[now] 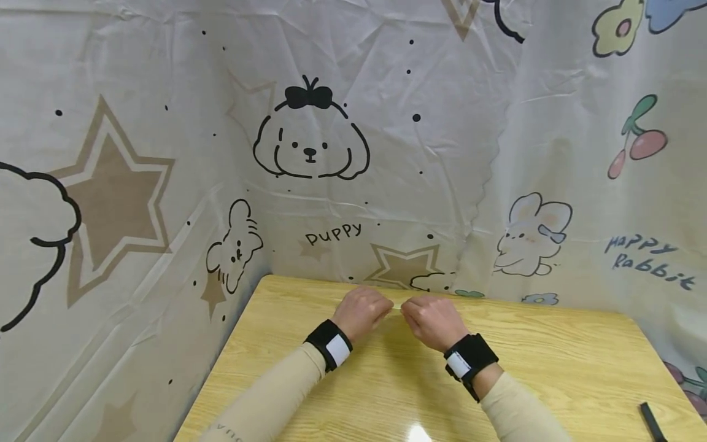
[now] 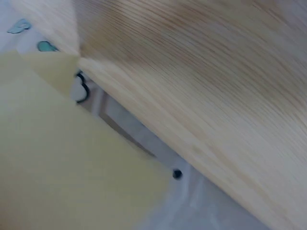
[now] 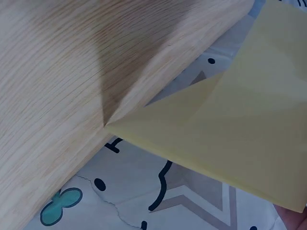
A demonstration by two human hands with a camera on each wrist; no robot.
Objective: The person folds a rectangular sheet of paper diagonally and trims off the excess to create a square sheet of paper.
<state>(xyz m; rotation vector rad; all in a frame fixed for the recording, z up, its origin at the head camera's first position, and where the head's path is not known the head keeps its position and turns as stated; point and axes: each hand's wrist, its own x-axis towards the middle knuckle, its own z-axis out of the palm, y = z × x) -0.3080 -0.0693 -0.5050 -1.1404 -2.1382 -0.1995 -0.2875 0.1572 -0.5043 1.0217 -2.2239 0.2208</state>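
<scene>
A sheet of yellow paper (image 3: 216, 139) with a fold and a pointed corner shows large in the right wrist view, its tip at the table edge. In the left wrist view the same yellow paper (image 2: 72, 153) fills the lower left. My left hand (image 1: 360, 312) pinches it near the table's far edge, fingers curled. Close beside it, my right hand (image 1: 435, 320) pinches the paper too. From the head view only a thin sliver of it shows between the hands; they hide the rest. Part of a finger (image 3: 291, 218) appears at the paper's lower corner.
The wooden table (image 1: 342, 393) lies under both forearms. A small black stick-like object (image 1: 652, 422) rests near its right front edge. Behind and to the left hangs a pale printed cloth (image 1: 182, 73) with cartoon animals and stars.
</scene>
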